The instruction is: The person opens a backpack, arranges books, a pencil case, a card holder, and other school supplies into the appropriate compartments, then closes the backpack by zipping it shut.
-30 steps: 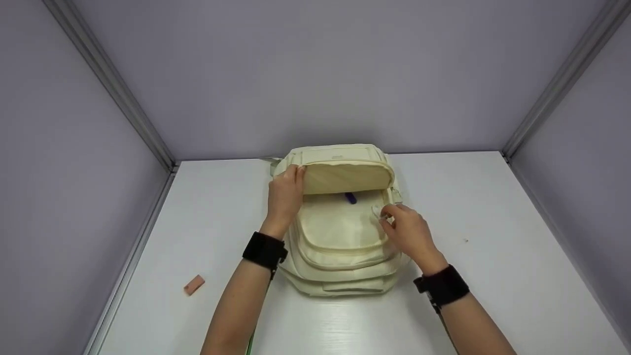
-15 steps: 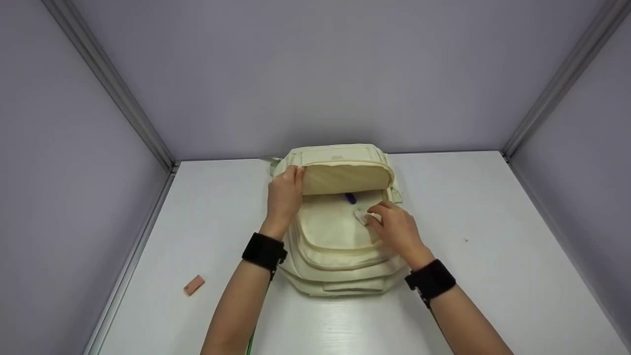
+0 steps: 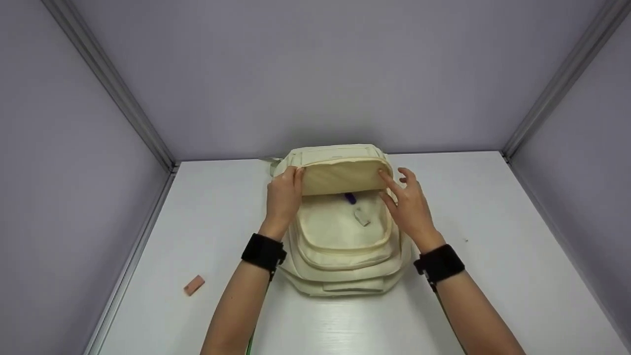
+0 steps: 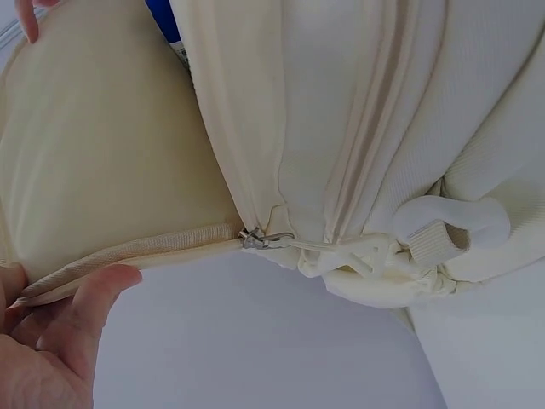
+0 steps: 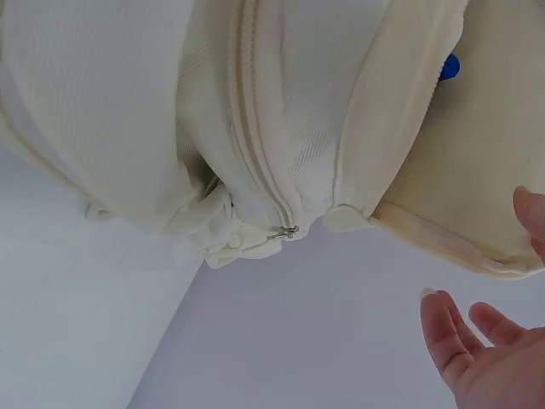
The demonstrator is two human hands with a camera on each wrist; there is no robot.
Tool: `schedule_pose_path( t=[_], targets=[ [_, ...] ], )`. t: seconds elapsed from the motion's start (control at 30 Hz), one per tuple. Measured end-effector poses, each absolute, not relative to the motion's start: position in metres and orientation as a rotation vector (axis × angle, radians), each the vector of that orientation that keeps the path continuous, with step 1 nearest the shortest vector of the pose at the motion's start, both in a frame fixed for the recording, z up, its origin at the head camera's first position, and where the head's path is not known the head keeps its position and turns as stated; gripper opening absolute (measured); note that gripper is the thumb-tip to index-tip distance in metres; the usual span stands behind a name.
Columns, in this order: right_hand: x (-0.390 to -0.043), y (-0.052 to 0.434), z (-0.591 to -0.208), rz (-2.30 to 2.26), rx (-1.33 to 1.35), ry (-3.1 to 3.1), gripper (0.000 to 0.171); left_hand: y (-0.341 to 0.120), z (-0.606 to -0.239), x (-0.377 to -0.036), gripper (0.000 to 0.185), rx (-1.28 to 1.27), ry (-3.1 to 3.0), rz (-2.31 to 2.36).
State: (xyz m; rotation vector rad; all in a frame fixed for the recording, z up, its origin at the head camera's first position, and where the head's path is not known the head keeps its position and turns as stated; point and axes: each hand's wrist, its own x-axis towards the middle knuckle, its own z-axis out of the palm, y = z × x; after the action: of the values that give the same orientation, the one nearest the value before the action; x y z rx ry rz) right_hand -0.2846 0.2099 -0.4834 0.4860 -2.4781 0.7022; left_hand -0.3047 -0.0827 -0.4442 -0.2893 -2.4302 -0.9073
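Note:
A cream backpack (image 3: 340, 276) lies on the white table, its front pocket unzipped and the pocket flap (image 3: 345, 178) lifted. At the flap's left edge my left hand (image 3: 284, 197) pinches the zipper border between thumb and fingers, as the left wrist view also shows. My right hand (image 3: 410, 204) is at the flap's right edge, fingers spread and one fingertip against its inner face. A small whitish object (image 3: 362, 217) lies loose on the panel below the opening. Near the fold, the end of a dark blue stick-shaped item (image 3: 350, 198) shows; the flap hides the rest.
A small pinkish-orange block (image 3: 194, 285) lies on the table (image 3: 222, 212) at the left. A tiny speck (image 3: 466, 240) is on the table at the right. Grey panels (image 3: 315, 74) enclose the back and both sides.
My right hand has let go of the small whitish object, leaving it on the panel, and has moved up and right to the flap's edge. My left hand stays in place.

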Motion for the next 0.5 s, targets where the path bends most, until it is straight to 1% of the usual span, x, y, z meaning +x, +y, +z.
schedule_pose_path(
  t=[0.13,0.27,0.5],
  targets=[
    [-0.291,0.212,-0.484,0.757,0.545,-2.526,0.057,-0.084,-0.443,-0.303,0.027,-0.287,-2.454,-0.945],
    [-0.296,0.212,-0.485,0.776,0.550,-2.564,0.057,-0.090,-0.443,-0.301,0.029,-0.284,-2.509,-1.041],
    [-0.303,0.212,-0.487,0.662,0.562,-2.578,0.059,-0.120,-0.454,-0.293,0.049,-0.277,-2.668,-1.209]
  ],
)
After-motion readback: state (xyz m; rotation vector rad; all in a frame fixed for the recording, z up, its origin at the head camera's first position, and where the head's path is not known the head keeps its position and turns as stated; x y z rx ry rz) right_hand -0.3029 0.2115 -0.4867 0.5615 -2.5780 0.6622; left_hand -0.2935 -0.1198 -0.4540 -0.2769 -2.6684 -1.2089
